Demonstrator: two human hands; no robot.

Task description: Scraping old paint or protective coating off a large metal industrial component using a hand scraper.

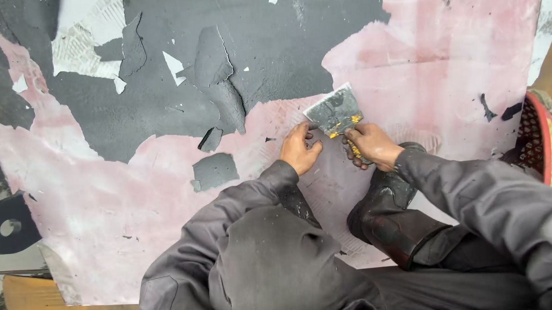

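A flat pink floor surface point(104, 199) is seen from above, partly covered by a dark grey coating point(271, 43) that is torn and lifting in ragged flakes. Near the middle right, a wide flat metal scraper blade with a yellow-flecked handle point(335, 112) is laid low against the floor, its edge set at the border where the grey coating meets the bare pink. The handle is clamped in the right hand point(373, 146), fingers wrapped fully around it. The left hand point(299, 149) is pressed beside the blade, its fingertips touching the blade's near corner, so the two hands sit close together on the tool. Both arms are covered by dark grey sleeves point(464, 190), and a scuffed dark brown leather boot point(390, 221) is planted just below the right hand. A loose grey flake point(214, 171) lies on the pink to the left of the hands, and a curled strip of coating point(220, 83) hangs above it. A red mesh basket point(536, 137) is seen at the right edge, and a black ring-shaped object point(6, 225) at the left edge.

The step in hand is judged to be scraping the grey layer off the floor. A firm, shallow push of the blade under the coating's edge seems to be called for next.
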